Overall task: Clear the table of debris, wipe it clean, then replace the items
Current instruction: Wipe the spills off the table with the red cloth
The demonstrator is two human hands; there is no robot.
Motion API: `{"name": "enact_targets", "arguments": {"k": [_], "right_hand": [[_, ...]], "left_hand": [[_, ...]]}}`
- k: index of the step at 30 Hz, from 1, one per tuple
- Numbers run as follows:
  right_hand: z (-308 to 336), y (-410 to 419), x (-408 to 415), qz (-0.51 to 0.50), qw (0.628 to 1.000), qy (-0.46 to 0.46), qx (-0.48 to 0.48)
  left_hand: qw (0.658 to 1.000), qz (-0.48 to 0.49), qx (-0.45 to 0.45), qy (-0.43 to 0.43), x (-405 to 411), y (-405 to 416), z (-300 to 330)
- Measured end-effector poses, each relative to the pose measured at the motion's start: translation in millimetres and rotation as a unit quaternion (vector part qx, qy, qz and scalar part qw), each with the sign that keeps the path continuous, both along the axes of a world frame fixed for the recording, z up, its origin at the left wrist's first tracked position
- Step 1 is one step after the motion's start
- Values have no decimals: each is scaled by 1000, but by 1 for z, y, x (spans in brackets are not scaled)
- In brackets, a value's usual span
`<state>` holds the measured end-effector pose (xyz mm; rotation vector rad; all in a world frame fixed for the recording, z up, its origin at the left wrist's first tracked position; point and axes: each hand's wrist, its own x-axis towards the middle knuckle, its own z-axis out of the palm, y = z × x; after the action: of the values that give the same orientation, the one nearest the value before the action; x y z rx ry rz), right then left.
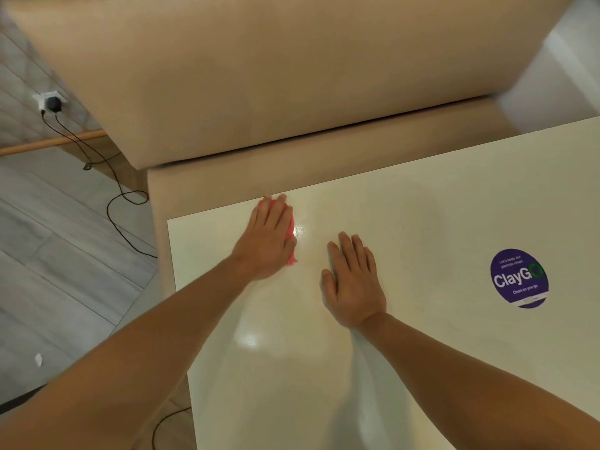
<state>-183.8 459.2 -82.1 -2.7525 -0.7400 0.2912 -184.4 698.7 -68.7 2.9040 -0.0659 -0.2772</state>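
A glossy white table [406,352] fills the lower right of the head view. My left hand [269,241] lies flat with straight fingers on a pink cloth [293,235], pressing it onto the table near the far left corner. Only thin pink edges of the cloth show beside and below the hand. My right hand [352,280] rests flat on the bare tabletop a little to the right, fingers straight, holding nothing.
A round purple sticker [518,278] is stuck on the table at the right. A beige bench seat [259,92] runs along the table's far edge. On the grey floor at left lie black cables [113,196], a wall plug [52,102] and a small white scrap [38,359].
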Motion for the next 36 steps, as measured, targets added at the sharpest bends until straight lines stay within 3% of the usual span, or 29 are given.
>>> {"name": "enact_targets", "arguments": {"k": [5,10,12,16,18,25,31,36], "right_hand": [[0,0,1,2,1000,6,-2],[0,-2,1,9,1000,3,-9],[1,-2,1,9,1000,6,-9],[1,-2,1,9,1000,4,-3],[1,-3,0,9,1000,1,-1],[2,-1,-2,1,1000,-10,4],[16,45,12,-75,994,11,83],[21,113,-8,31,998,4,54]], "left_hand": [[997,61,-32,27,15,-13,3],[991,-13,-133,14,-29,-37,10],[987,25,-162,7,-52,-29,10],[965,249,-80,-18,-101,21,-2],[953,299,-52,-17,-123,36,-5],[953,295,-48,-40,-137,37,-12],[952,300,-51,-47,-138,38,-14],[951,299,-53,-52,-139,39,-14]]}}
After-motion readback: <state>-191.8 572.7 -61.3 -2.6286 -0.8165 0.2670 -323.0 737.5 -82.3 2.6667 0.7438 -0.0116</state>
